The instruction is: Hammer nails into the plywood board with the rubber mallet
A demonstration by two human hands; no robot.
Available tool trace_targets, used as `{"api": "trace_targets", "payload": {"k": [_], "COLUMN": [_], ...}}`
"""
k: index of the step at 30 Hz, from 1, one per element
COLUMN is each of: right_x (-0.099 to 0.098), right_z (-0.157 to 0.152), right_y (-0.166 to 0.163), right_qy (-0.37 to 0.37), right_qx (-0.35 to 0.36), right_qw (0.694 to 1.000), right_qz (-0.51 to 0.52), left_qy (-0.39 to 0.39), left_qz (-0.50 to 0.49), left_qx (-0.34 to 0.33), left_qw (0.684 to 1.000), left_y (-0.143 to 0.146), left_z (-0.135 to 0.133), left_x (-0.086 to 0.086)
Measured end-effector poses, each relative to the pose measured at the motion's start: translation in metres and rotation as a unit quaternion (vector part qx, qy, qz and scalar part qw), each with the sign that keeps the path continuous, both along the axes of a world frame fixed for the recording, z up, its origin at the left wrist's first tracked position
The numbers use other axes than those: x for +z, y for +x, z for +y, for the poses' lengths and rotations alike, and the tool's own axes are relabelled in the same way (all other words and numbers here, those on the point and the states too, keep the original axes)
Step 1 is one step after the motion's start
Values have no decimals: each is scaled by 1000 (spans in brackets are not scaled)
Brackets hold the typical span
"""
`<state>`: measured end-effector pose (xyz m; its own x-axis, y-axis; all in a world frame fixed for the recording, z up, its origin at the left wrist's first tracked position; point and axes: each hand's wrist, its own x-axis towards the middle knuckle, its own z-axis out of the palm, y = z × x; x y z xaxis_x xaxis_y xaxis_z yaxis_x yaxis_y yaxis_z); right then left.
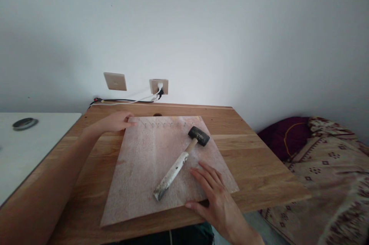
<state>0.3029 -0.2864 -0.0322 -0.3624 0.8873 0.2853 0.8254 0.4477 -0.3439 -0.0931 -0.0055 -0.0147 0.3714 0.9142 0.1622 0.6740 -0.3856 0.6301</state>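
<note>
A thin pale wooden board [138,175] lies on the brown table, its front edge near the table's front. A row of small upright things that look like nails [163,124] runs along its far side. On the board rests a mallet [175,169] with a black head and a worn white handle, head pointing far right. My left hand [117,122] is closed on the board's far left corner. My right hand [215,193] holds the near right edge, fingers on top and thumb at the front edge. Neither hand touches the mallet.
The wooden table [259,172] backs onto a white wall with a wall socket [164,88] and plugged cables [123,102]. To the left stands a white surface [31,152] with a round dark object [25,123]. Patterned fabric [325,175] and a purple cushion [291,135] lie at right.
</note>
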Motion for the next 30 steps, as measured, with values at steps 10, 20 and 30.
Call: {"api": "trace_targets", "payload": {"k": [10,20,30], "right_x": [-10,-19,-20], "right_z": [-4,-31,-43], "right_y": [72,187,262], "right_qy": [52,86,113], "right_qx": [-20,-174,-382], "right_qw": [995,979,917], "right_qz": [-82,-60,10], "left_qy": [-11,-15,9], "left_qz": [110,69,22], "left_qx": [-38,-133,-139], "left_qw": [993,989,990], "left_y": [76,215,241], "left_z": [8,17,24], "left_x": [11,-5,-20]}}
